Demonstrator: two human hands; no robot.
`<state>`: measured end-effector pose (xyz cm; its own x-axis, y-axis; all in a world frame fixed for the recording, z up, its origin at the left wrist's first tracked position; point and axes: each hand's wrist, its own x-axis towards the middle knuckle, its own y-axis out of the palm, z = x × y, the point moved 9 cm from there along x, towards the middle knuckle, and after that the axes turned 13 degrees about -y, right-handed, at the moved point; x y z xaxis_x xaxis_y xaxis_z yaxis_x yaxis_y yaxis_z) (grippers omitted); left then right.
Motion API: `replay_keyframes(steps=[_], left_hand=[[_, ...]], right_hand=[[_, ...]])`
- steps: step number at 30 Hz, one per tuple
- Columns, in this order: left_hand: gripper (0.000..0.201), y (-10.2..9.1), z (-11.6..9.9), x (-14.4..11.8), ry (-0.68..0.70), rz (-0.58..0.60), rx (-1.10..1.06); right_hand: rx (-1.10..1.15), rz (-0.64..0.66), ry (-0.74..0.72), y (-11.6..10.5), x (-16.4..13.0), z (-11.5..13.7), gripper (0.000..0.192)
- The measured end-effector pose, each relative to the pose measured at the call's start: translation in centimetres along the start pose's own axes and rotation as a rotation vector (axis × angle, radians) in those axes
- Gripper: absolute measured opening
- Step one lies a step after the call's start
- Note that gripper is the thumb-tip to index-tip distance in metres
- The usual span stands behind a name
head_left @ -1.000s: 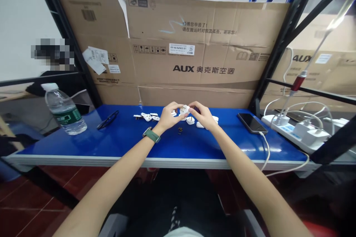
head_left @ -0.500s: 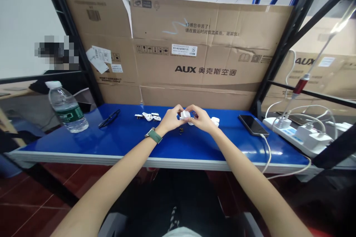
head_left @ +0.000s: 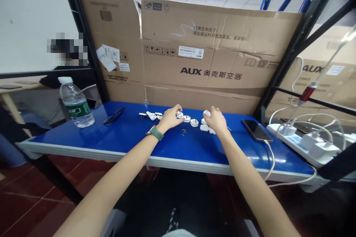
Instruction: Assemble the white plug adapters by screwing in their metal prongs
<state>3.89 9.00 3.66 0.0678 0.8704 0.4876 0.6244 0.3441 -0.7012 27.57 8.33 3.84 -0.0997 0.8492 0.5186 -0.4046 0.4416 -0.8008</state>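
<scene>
Several white plug parts lie in a loose row on the blue table (head_left: 133, 139). My left hand (head_left: 168, 117), with a green watch at the wrist, rests low on the table, its fingertips closed on one white plug part (head_left: 179, 114). My right hand (head_left: 216, 120) is a little to the right, curled around another white plug piece (head_left: 206, 113) that shows above its knuckles. Between the hands sits a white plug (head_left: 194, 122) with its pins up. Tiny dark screws (head_left: 183, 131) lie just in front of it. More plug parts (head_left: 151, 115) are left of my left hand.
A water bottle (head_left: 76, 102) stands at the table's left, with black glasses (head_left: 114, 116) beside it. A phone (head_left: 256, 130) on a white cable lies to the right, before a power strip (head_left: 304, 141). Cardboard boxes (head_left: 211, 55) wall the back. A person sits beyond at the left.
My hands, joined on one white plug above the table, have come apart and dropped to the tabletop, each with a white piece. The view has shifted slightly.
</scene>
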Motion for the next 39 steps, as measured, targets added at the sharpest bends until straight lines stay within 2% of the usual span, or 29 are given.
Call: replay_keyframes(steps=[3, 6, 8, 11, 14, 18, 24, 30, 36, 39], left_hand=[[0.026, 0.0, 1.0, 0.0, -0.065, 0.015, 0.229], [0.030, 0.5, 1.9, 0.0, -0.117, 0.078, 0.370], [0.031, 0.9, 2.5, -0.1, -0.140, 0.113, 0.422], [0.031, 1.1, 3.3, 0.0, -0.162, 0.135, 0.451], [0.030, 1.1, 4.4, 0.2, -0.201, 0.148, 0.470], [0.024, 0.7, 6.1, 0.5, -0.262, 0.167, 0.491], [0.020, -0.1, 8.0, 1.0, -0.324, 0.157, 0.538], [0.038, 0.0, 7.1, 1.1, -0.268, 0.082, 0.567], [0.050, 2.2, 4.7, 1.7, -0.145, 0.037, 0.552], [0.041, 3.1, 4.0, 1.9, -0.098, 0.056, 0.543]], right_hand=[[-0.103, 0.181, 0.111, 1.1, -0.4, -1.8, 0.035], [-0.134, 0.287, 0.135, 2.1, -0.7, -2.3, 0.036], [-0.142, 0.298, 0.140, 2.2, -0.7, -2.3, 0.039], [-0.122, 0.246, 0.124, 1.9, -0.5, -2.2, 0.043], [-0.078, 0.205, 0.045, 1.8, -0.2, -1.7, 0.043], [-0.057, 0.268, -0.072, 2.8, -0.3, -1.0, 0.033], [-0.092, 0.353, -0.069, 4.2, -0.6, -1.7, 0.037], [-0.059, 0.307, -0.094, 4.0, -0.2, -1.5, 0.039], [-0.047, 0.070, -0.080, 1.2, 0.2, -0.2, 0.029], [-0.022, -0.003, -0.117, 0.2, 0.3, 0.6, 0.025]])
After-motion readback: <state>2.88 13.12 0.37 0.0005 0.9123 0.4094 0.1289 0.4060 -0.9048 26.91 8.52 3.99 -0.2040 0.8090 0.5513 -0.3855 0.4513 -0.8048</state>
